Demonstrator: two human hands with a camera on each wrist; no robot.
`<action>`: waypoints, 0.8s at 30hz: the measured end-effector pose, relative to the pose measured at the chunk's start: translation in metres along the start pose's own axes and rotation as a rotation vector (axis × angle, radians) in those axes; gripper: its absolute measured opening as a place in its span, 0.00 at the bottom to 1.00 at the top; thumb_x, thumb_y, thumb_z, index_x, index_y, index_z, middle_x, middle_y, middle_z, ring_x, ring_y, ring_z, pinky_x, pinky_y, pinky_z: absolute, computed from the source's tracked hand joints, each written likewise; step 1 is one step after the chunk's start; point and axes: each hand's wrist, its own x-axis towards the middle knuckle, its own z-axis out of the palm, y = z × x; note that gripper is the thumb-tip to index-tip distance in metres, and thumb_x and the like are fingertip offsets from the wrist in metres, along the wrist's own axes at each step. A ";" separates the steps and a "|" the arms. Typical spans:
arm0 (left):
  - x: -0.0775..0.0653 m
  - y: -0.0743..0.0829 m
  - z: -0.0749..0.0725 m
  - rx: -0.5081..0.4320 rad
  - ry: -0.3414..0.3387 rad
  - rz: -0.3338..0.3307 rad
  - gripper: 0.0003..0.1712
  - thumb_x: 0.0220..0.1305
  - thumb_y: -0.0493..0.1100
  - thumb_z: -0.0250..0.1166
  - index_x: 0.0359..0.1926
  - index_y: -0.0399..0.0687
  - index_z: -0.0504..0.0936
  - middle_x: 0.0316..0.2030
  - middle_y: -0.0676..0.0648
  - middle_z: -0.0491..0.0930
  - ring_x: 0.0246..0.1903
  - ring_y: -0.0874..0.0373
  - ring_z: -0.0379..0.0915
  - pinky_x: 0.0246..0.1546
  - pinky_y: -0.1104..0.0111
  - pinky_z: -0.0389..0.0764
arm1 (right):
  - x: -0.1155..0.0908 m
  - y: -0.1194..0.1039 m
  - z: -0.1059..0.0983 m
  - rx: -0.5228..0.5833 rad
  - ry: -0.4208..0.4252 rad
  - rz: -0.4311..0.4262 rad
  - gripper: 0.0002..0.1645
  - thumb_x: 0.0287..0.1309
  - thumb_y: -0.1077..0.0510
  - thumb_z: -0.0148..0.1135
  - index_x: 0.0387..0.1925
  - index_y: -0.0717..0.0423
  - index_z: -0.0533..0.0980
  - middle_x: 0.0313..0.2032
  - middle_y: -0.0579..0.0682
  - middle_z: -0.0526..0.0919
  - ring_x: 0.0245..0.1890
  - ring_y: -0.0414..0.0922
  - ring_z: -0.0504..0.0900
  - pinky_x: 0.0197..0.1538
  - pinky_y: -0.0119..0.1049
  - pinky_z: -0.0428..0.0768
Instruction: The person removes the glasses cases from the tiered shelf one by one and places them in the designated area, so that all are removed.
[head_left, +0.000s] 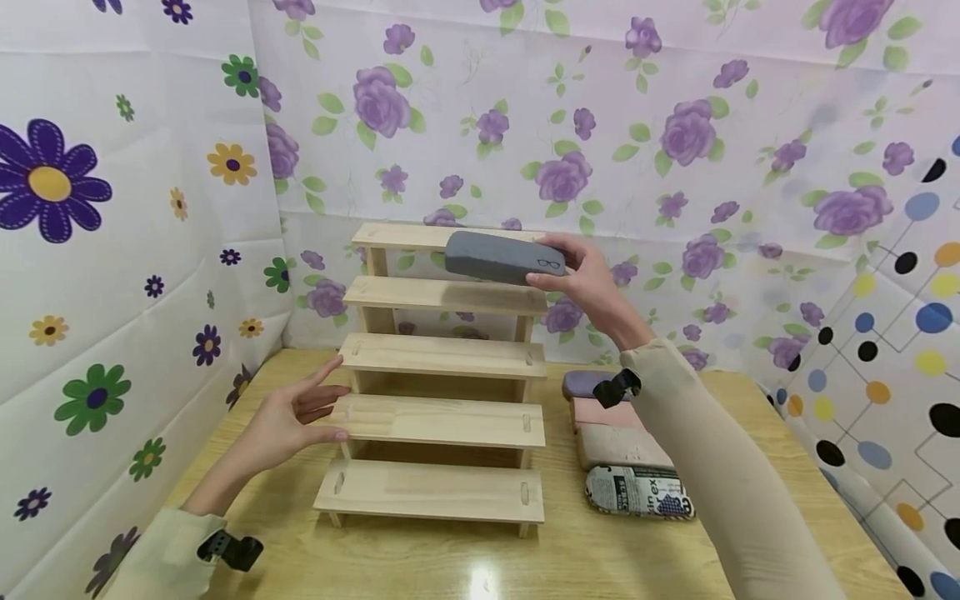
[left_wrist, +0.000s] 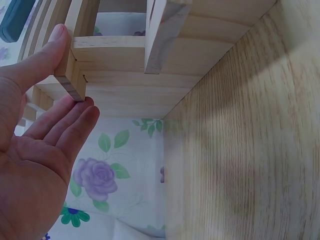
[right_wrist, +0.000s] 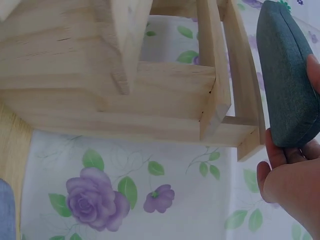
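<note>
A blue-grey glasses case (head_left: 495, 257), with a small drawing of glasses at its right end, is in the grip of my right hand (head_left: 581, 271). The hand holds that right end, thumb in front. The case is up in front of the top boards of a stepped wooden rack (head_left: 442, 421); the right wrist view shows the case (right_wrist: 287, 75) apart from the boards. My left hand (head_left: 281, 417) is at the rack's left side. In the left wrist view its thumb and fingers (left_wrist: 80, 127) lie on either side of a board's end (left_wrist: 75, 82).
Right of the rack, more cases lie in a row on the wooden table (head_left: 420, 567): purple (head_left: 585, 384), pink (head_left: 611, 413), beige (head_left: 618, 446) and newspaper-print (head_left: 637, 492). Flower-patterned cloth (head_left: 480, 150) hangs behind; a dotted cloth (head_left: 900, 333) is at the right.
</note>
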 end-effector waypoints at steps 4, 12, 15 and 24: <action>0.000 0.001 0.000 0.004 -0.003 0.003 0.61 0.56 0.35 0.82 0.84 0.59 0.57 0.64 0.32 0.78 0.64 0.39 0.75 0.60 0.68 0.81 | -0.009 0.001 -0.004 -0.003 -0.007 -0.009 0.33 0.61 0.65 0.76 0.67 0.61 0.77 0.52 0.52 0.80 0.50 0.47 0.77 0.44 0.33 0.84; -0.001 0.000 -0.001 0.002 0.001 0.002 0.61 0.56 0.35 0.82 0.84 0.58 0.57 0.65 0.32 0.78 0.64 0.40 0.75 0.60 0.67 0.81 | -0.032 0.004 -0.005 -0.010 -0.012 0.015 0.33 0.62 0.65 0.76 0.68 0.60 0.76 0.54 0.54 0.79 0.53 0.49 0.76 0.48 0.34 0.82; -0.001 0.000 -0.001 0.004 0.000 0.005 0.61 0.56 0.35 0.82 0.84 0.58 0.57 0.64 0.32 0.78 0.64 0.40 0.75 0.60 0.66 0.81 | -0.042 0.006 -0.005 -0.018 -0.014 0.032 0.34 0.62 0.66 0.75 0.69 0.60 0.75 0.56 0.55 0.78 0.54 0.50 0.76 0.47 0.34 0.82; -0.001 0.002 0.001 -0.001 -0.002 0.003 0.61 0.55 0.35 0.82 0.84 0.59 0.58 0.64 0.32 0.78 0.64 0.39 0.75 0.60 0.67 0.81 | -0.066 0.012 -0.007 -0.011 -0.041 0.031 0.36 0.61 0.65 0.76 0.69 0.59 0.75 0.59 0.56 0.77 0.56 0.50 0.75 0.47 0.32 0.84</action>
